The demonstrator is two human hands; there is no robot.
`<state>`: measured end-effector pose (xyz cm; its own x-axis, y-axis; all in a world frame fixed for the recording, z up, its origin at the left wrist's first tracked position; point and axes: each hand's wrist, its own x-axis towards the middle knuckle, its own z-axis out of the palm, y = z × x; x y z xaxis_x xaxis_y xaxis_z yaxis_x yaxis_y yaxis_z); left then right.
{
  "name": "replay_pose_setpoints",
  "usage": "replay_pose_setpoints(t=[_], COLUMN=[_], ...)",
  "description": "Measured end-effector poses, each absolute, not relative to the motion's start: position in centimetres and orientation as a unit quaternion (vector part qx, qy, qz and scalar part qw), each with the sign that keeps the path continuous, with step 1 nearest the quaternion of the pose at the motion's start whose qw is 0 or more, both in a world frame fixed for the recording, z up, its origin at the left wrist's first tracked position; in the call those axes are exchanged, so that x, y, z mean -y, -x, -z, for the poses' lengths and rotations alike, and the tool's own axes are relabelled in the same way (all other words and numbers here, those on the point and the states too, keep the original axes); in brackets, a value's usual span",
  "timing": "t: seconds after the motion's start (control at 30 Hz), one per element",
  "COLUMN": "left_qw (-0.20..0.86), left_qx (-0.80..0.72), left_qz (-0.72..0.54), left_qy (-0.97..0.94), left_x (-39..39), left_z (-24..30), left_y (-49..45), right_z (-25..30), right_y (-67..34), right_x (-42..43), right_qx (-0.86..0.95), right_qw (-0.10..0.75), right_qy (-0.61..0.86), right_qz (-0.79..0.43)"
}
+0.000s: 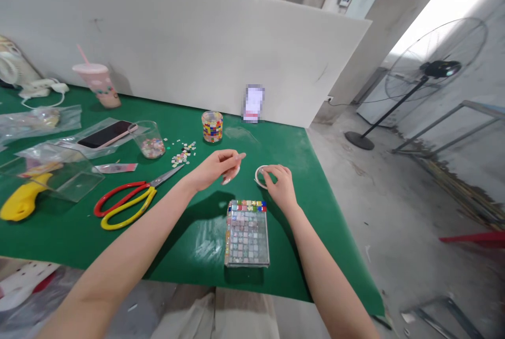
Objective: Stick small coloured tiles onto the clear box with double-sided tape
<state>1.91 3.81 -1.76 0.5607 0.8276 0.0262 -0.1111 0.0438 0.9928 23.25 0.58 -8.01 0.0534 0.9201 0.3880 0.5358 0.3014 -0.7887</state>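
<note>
My right hand (pixel 281 183) has its thumb and fingers on a narrow white roll of tape (pixel 257 177) at the table's right side. In the air left of it is my left hand (pixel 223 164), its fingers loosely bent and apart, with nothing visible in them. Nearer to me lies a clear box (pixel 248 236), partly covered with small mosaic tiles; colourful ones run along its far edge and left side. A round holder (pixel 212 127) covered in colourful tiles stands beyond my left hand. Loose tiles (pixel 182 156) are scattered on the green table (pixel 205 247).
Red-and-yellow scissors (pixel 134 197) lie left of my left arm. Around them are a cup of tiles (pixel 150 141), a clear tray (pixel 74 183), a yellow-handled tool (pixel 23 202) and a phone (pixel 106 135). A pink drink cup (pixel 98 83) stands by the white partition (pixel 189 39).
</note>
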Motion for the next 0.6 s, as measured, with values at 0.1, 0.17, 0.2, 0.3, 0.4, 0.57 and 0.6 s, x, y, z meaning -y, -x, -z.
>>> replay_pose_setpoints(t=[0.1,0.17,0.2,0.3,0.4,0.57,0.6], left_qw=[0.647,0.645,0.647,0.67,0.705,0.745,0.75], left_qx=[-0.301,-0.307,-0.309,-0.307,-0.294,-0.269,-0.263], left_qz=[-0.335,-0.336,-0.341,-0.359,-0.363,-0.358,-0.357], left_qy=[-0.615,-0.614,-0.608,-0.573,-0.533,-0.495,-0.491], left_x=[-2.1,-1.5,-1.4,-1.4,-1.3,0.0,0.5], left_z=[0.5,0.4,0.5,1.2,1.8,1.2,0.8], left_y=[-3.2,-3.9,-4.2,-4.7,-5.1,-5.8,-5.9], right_z=[6.0,5.0,4.8,4.7,4.9,4.2,3.7], right_y=[-21.7,-20.7,-20.3,-19.6,-19.4,-18.9,-18.6], right_x=[0.9,1.8,2.1,2.5,2.6,3.5,3.8], right_qx=[0.633,0.628,0.626,0.607,0.573,0.508,0.496], right_qw=[0.53,0.548,0.551,0.562,0.584,0.64,0.653], right_qy=[0.508,0.467,0.448,0.409,0.392,0.368,0.361], right_qz=[-0.247,-0.296,-0.322,-0.384,-0.421,-0.444,-0.445])
